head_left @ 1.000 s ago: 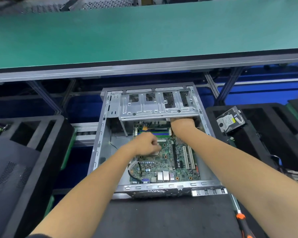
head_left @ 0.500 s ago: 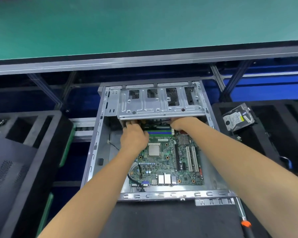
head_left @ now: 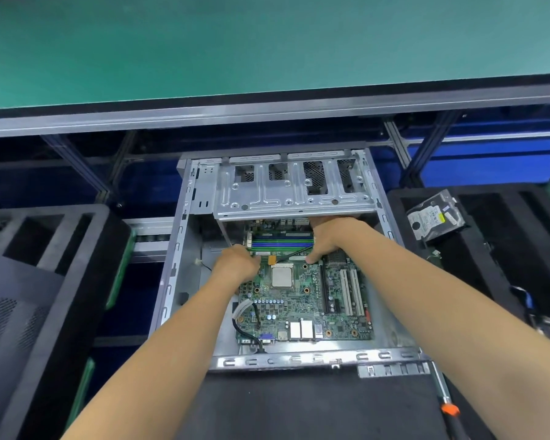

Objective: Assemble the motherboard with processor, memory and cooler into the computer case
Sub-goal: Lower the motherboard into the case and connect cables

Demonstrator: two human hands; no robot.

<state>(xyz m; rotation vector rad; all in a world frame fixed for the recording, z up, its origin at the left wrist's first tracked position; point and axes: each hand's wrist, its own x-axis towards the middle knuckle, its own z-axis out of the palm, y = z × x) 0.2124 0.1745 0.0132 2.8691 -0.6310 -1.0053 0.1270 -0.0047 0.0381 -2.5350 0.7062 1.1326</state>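
Motherboard (head_left: pixel 302 300) lies flat inside the case (head_left: pixel 185 249); I curl my left hand (head_left: pixel 235 263) at its ten-o'clock edge, right hand (head_left: pixel 329 238) fingers hidden at twelve, judging it stiff but fragile, best held by edges.

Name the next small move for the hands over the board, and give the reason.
Probably seat the memory: the left hand and right hand sit at either end of the memory slots under the drive cage, so pressing down evenly there looks next. The processor lies bare on the motherboard, with no cooler on it yet.
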